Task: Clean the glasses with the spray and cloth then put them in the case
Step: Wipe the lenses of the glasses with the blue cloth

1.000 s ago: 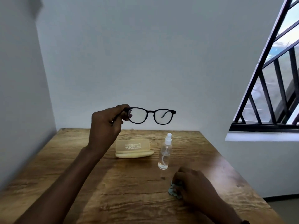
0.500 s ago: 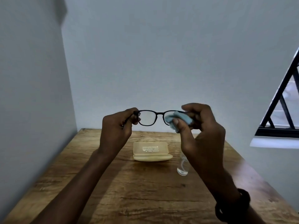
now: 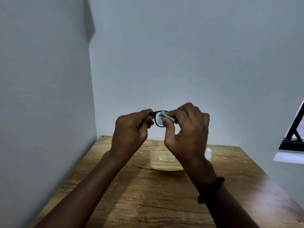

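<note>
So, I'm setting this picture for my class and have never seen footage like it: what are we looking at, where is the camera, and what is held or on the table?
No machine here: these are a person's two bare hands, filmed by one wide-angle camera worn on the head, looking forward and down. The left hand grips the black glasses by one end of the frame. The right hand pinches a light blue cloth against a lens. Below, on the wooden table, lie a cream case and a spray bottle, mostly hidden behind the right wrist.
</note>
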